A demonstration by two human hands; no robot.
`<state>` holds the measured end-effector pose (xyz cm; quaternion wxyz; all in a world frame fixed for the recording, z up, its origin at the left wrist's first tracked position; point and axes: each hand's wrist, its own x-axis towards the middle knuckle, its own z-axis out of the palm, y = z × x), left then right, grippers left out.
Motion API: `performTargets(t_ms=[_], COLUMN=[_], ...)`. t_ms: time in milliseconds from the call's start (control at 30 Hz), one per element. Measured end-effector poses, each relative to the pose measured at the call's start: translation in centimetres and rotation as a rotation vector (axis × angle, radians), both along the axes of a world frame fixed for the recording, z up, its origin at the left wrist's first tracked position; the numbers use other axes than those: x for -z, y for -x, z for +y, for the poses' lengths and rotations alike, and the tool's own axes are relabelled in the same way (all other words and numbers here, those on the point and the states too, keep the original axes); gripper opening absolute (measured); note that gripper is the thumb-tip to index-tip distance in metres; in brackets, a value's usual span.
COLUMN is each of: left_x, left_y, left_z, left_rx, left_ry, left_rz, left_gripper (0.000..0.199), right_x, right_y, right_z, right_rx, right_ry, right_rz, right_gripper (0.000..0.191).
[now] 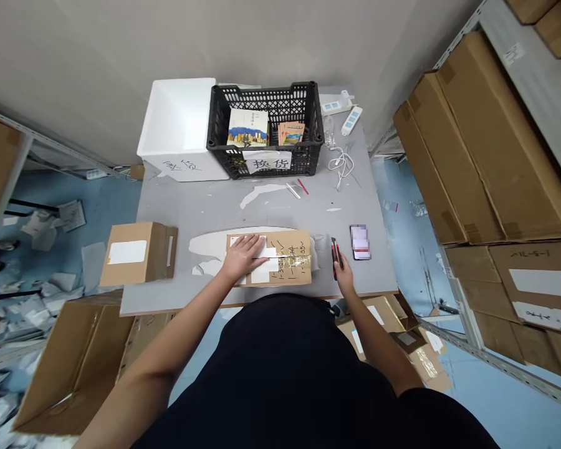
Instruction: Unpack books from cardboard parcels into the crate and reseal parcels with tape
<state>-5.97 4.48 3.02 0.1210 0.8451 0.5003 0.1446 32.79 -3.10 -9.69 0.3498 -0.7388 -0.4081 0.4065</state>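
A taped cardboard box (287, 268) with handwriting and white labels lies at the front of the grey table. My left hand (243, 255) rests flat on its left half, fingers stretched out over a white label. To the right of the box, my right hand (343, 274) is wrapped round a red and black utility knife (335, 257), its tip pointing away from me. I cannot make out whether the blade is out. A phone (360, 242) with a lit screen lies just right of the knife.
A black crate (266, 161) with books (247, 128) and a white foam box (182, 118) stand at the table's back. Another carton (138, 252) sits at the left edge. Power strips (351, 121) and a white cable (340, 163) lie back right. Shelves of cartons (486, 137) flank the right.
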Motion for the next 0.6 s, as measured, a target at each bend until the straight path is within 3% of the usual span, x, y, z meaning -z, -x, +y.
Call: performTargets(t_ms=[167,367,467,533,600], left_x=[-0.7,-1.4,-1.0,-0.3,0.5], left_y=[0.0,1.6,3.2,4.3,5.2], left_z=[-0.3,-0.5,-1.4,-2.1,-2.5], left_rx=[-0.018,-0.12,-0.365,-0.622,-0.88], left_ry=[0.082,0.176,0.201,0.262,0.422], left_rz=[-0.045,-0.168,-0.297,-0.428,-0.615], left_gripper=[0.066,0.069,0.074,0.076,0.077], right_x=[2.3,1.8,0.6,-0.6,-2.0], right_y=[0.3,0.6,0.7,1.3,2.7], right_z=[1.6,1.5,1.8,2.4,3.3], right_rx=[-0.064,-0.037,0.018,0.031,-0.004], right_ry=[0.047,0.139,0.158,0.13,0.07], right_rz=[-0.115,-0.306,-0.387,-0.403,-0.257], right_gripper=[0.068,0.065,0.064,0.064,0.064])
